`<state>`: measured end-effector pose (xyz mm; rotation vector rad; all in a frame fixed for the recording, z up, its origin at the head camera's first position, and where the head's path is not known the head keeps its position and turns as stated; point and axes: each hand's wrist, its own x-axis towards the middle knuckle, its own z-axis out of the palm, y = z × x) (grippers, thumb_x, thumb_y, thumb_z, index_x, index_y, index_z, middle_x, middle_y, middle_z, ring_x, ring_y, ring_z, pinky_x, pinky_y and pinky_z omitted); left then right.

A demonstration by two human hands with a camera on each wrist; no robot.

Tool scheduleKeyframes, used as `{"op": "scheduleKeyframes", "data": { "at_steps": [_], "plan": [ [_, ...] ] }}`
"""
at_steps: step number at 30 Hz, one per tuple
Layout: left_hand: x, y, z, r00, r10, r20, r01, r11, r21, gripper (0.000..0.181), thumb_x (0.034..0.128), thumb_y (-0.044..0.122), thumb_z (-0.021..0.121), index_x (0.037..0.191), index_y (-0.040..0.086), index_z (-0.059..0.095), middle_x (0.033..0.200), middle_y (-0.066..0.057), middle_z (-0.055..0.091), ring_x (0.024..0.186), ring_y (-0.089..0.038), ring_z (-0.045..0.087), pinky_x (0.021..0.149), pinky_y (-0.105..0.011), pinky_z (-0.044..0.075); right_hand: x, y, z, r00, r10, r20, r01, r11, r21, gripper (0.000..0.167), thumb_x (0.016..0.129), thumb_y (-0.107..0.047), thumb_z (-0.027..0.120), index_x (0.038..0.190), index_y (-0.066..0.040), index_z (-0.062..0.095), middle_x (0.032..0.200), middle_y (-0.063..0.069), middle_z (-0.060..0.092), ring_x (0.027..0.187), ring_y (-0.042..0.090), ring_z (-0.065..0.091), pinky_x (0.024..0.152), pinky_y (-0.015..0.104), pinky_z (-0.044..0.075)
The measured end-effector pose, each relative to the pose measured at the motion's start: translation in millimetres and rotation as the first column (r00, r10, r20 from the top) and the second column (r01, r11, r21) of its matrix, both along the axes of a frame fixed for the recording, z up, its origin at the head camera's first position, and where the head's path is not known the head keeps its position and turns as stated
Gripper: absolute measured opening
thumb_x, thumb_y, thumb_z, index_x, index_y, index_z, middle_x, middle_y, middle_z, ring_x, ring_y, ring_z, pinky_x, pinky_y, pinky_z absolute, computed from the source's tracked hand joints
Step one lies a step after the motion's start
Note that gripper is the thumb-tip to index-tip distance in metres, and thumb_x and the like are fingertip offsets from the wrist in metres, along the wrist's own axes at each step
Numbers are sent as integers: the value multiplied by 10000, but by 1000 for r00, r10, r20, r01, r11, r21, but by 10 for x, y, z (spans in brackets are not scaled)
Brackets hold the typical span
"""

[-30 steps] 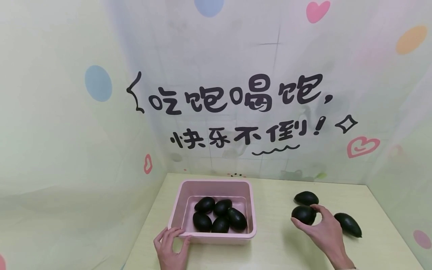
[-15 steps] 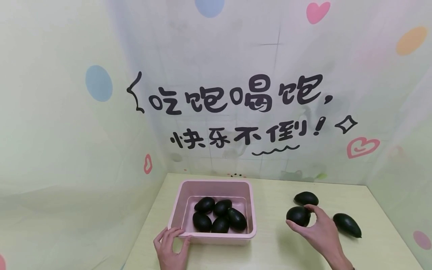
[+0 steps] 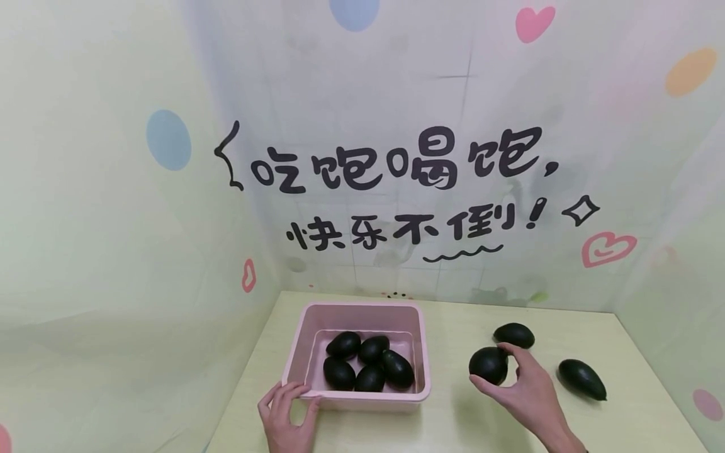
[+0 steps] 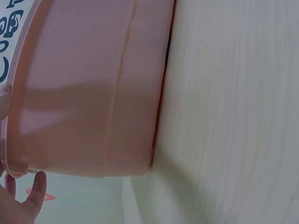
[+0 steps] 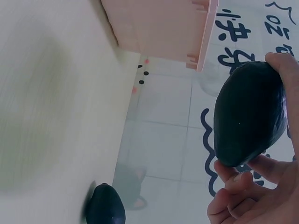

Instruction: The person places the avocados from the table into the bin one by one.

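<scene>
In the head view my right hand (image 3: 527, 390) holds a dark avocado (image 3: 488, 366) between thumb and fingers, raised off the table to the right of the pink plastic bin (image 3: 357, 395). The right wrist view shows this held avocado (image 5: 250, 114) up close, with the fingertips at its ends. My left hand (image 3: 287, 418) grips the bin's front left rim, its fingers over the edge. In the left wrist view the bin's outer wall (image 4: 79, 93) fills much of the picture, and the left hand (image 4: 21, 205) shows only in part. Several dark avocados (image 3: 370, 377) lie inside the bin.
Two more avocados lie on the pale wooden table (image 3: 447, 421): one avocado (image 3: 514, 335) behind the right hand, another avocado (image 3: 582, 379) to its right. A printed backdrop (image 3: 396, 82) with black lettering stands behind the table and at both sides.
My right hand has moved left toward the bin with its avocado. The left hand and the bin have stayed in place.
</scene>
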<state>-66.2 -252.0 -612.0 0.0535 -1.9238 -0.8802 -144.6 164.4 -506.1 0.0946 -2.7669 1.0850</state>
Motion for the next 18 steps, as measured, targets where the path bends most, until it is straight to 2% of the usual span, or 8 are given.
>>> {"op": "scheduleKeyframes", "data": {
  "at_steps": [5, 10, 14, 18],
  "plan": [
    [-9, -2, 4, 1000, -2, -21, 2, 1000, -1, 329, 667, 104, 904, 966, 62, 773, 1025, -137, 751, 1259, -164, 458, 1176, -197, 220, 16, -60, 14, 1000, 24, -19, -24, 1000, 13, 898, 734, -613, 929, 1397, -95, 614, 1320, 108, 695, 855, 185, 541, 708, 267, 455],
    [-13, -2, 7, 999, -6, -33, 6, 1000, -1, 338, 660, 106, 908, 969, 71, 776, 1019, -143, 751, 1241, -187, 471, 1176, -204, 227, 28, -103, 16, 998, 51, -35, -50, 998, 34, 923, 723, -635, 926, 1396, -80, 623, 1362, 137, 693, 1042, 260, 669, 812, 352, 559],
    [-3, 10, 12, 1000, -2, -20, 2, 1000, 2, 332, 659, 86, 903, 962, 53, 772, 1023, -134, 751, 1246, -193, 467, 1176, -197, 214, 31, -131, 29, 996, 72, -55, -70, 996, 50, 928, 722, -645, 922, 1391, -72, 632, 1359, 137, 702, 1201, 321, 683, 891, 460, 589],
    [6, 20, 22, 1000, -2, -4, 2, 1000, 6, 329, 663, 69, 906, 960, 39, 769, 1026, -140, 750, 1255, -190, 459, 1179, -198, 210, 29, -158, 57, 993, 88, -77, -84, 995, 62, 926, 721, -660, 915, 1387, -81, 634, 1361, 119, 704, 1222, 323, 682, 917, 480, 604]
  ]
}}
